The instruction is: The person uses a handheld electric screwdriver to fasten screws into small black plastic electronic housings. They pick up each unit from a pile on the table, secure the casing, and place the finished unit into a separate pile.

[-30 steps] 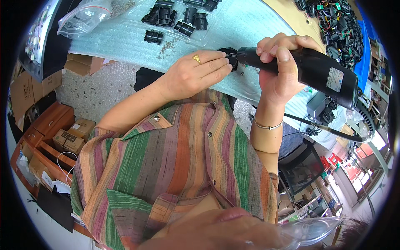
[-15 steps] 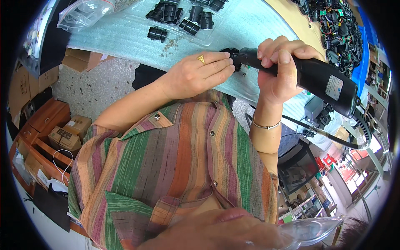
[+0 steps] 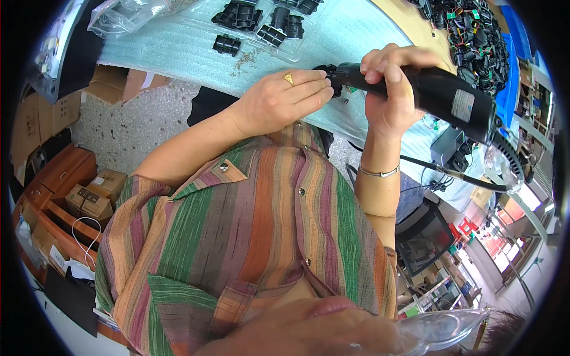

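My left hand, with a ring on one finger, pinches a small black plastic part near the table's front edge. Fingers and tool hide most of that part. My right hand is wrapped around a black corded electric screwdriver, held almost level. Its nose meets the black part at my left fingertips; the bit itself cannot be seen. Past my left hand, small loose screws lie scattered, with a black plastic housing beside them.
More black housings rest on clear plastic at the back. A clear bag lies at the far left. Wired black assemblies with green boards pile up at the far right. The screwdriver's cable loops down to the right.
The screwdriver's rear end has shifted left and slightly up, along with my right hand. My right fingers are partly blurred by motion. My left hand stays in place on the part.
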Motion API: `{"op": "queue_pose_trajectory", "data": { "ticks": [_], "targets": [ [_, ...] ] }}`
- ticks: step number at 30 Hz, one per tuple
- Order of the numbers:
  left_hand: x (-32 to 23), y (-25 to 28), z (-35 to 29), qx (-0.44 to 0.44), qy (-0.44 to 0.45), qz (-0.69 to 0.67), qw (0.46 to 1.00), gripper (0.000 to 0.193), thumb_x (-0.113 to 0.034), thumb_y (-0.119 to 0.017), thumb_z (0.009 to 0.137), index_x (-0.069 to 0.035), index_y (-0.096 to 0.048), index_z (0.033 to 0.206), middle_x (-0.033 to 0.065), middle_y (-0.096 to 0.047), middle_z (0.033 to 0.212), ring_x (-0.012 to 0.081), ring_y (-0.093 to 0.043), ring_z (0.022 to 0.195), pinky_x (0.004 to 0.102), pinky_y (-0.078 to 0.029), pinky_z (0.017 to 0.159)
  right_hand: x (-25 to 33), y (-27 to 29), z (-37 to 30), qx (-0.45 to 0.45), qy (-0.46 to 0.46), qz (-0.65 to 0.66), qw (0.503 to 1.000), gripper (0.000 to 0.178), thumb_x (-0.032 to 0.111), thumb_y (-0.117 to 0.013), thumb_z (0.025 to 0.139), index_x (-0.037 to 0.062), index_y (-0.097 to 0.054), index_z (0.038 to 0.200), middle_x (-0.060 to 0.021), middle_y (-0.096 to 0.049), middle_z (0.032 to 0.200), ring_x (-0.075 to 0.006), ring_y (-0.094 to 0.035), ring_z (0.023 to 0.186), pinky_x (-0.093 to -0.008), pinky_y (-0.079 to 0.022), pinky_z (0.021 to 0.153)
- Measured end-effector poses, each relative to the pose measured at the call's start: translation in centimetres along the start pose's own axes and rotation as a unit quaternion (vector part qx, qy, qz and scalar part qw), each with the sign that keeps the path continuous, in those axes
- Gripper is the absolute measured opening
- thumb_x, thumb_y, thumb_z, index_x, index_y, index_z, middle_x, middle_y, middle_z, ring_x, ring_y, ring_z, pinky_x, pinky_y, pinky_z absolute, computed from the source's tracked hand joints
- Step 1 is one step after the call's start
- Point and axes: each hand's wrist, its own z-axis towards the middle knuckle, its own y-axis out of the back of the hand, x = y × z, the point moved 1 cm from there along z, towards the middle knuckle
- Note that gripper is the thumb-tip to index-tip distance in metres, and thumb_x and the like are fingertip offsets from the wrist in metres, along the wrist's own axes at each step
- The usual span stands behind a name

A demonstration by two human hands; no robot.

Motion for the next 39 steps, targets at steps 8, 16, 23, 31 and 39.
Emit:
{"op": "queue_pose_trajectory", "data": {
  "ticks": [8, 16, 23, 31, 39],
  "targets": [
    [0.7, 0.1, 0.0, -0.071, 0.175, -0.151, 0.970, 0.020, 0.003, -0.066, 0.083, -0.002, -0.066, 0.103, 0.0098, -0.070, 0.094, 0.0215, -0.068, 0.087, 0.0292, -0.054, 0.075, 2.3, 0.1, -1.0, -0.027, 0.052, 0.111, 0.992, 0.034, 0.002, -0.058, 0.086, 0.0118, -0.044, 0.115, -0.0084, -0.050, 0.076, -0.0182, -0.048, 0.056, -0.0360, -0.044, 0.054],
    [1.1, 0.1, 0.2, -0.098, 0.230, -0.204, 0.946, 0.021, 0.000, -0.067, 0.083, -0.006, -0.066, 0.103, 0.0074, -0.071, 0.092, 0.0206, -0.069, 0.082, 0.0295, -0.054, 0.072, 2.1, -1.3, -0.8, -0.012, 0.074, 0.119, 0.990, 0.036, 0.003, -0.058, 0.087, 0.0120, -0.041, 0.117, -0.0091, -0.049, 0.076, -0.0190, -0.048, 0.057, -0.0367, -0.045, 0.054],
    [1.2, 0.4, -0.1, -0.061, 0.247, -0.213, 0.943, 0.025, 0.003, -0.062, 0.086, -0.005, -0.065, 0.110, 0.0090, -0.070, 0.098, 0.0186, -0.068, 0.089, 0.0277, -0.054, 0.078, 2.1, -1.3, -0.7, -0.010, 0.081, 0.130, 0.988, 0.037, 0.002, -0.056, 0.087, 0.0115, -0.041, 0.119, -0.0093, -0.050, 0.077, -0.0190, -0.049, 0.057, -0.0365, -0.045, 0.054],
    [1.2, 0.3, 0.3, -0.090, 0.224, -0.216, 0.946, 0.021, 0.000, -0.065, 0.084, -0.008, -0.066, 0.103, 0.0054, -0.071, 0.091, 0.0207, -0.068, 0.085, 0.0294, -0.053, 0.075, 2.1, -1.3, -0.7, -0.004, 0.081, 0.131, 0.988, 0.037, 0.002, -0.056, 0.088, 0.0113, -0.042, 0.120, -0.0098, -0.050, 0.077, -0.0190, -0.049, 0.058, -0.0362, -0.045, 0.054],
    [1.7, 0.4, 0.0, -0.056, 0.178, -0.193, 0.963, 0.024, 0.004, -0.063, 0.085, -0.004, -0.066, 0.107, 0.0110, -0.069, 0.106, 0.0210, -0.067, 0.098, 0.0296, -0.053, 0.083, 2.1, -1.1, -0.3, 0.011, 0.048, 0.138, 0.989, 0.035, 0.003, -0.057, 0.087, 0.0107, -0.042, 0.118, -0.0098, -0.050, 0.077, -0.0194, -0.049, 0.058, -0.0356, -0.044, 0.055]
  ]
}}
